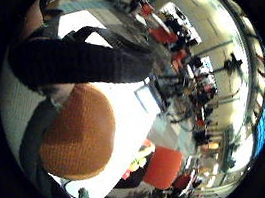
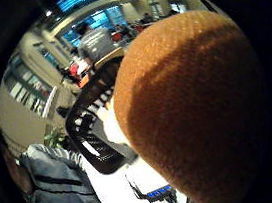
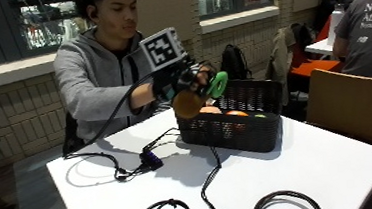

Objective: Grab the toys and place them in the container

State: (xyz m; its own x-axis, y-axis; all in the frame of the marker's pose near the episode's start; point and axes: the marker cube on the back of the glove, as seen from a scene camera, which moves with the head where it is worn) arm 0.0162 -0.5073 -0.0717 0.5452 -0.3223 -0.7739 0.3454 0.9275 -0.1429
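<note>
In the outside view my gloved right hand point(image 3: 181, 80) grips a round orange-brown knitted toy point(image 3: 187, 104) and holds it in the air just above the left end of the black mesh basket point(image 3: 242, 132). The toy hangs below my fingers, close to the basket's rim. A green ring-shaped piece point(image 3: 218, 84) shows beside my fingers. Inside the basket lie two orange toys point(image 3: 236, 113) and a greenish one point(image 3: 260, 115). The knitted toy point(image 2: 191, 104) fills much of the thumb side view, with the basket's mesh point(image 2: 90, 121) behind it. It point(image 1: 79, 131) sits under a black glove strap point(image 1: 77, 62).
The basket stands on a white table point(image 3: 312, 175). Black cables point(image 3: 144, 160) loop across the table's left and front. A wooden chair back point(image 3: 353, 101) stands at the right. A brick wall and window sill lie behind the person.
</note>
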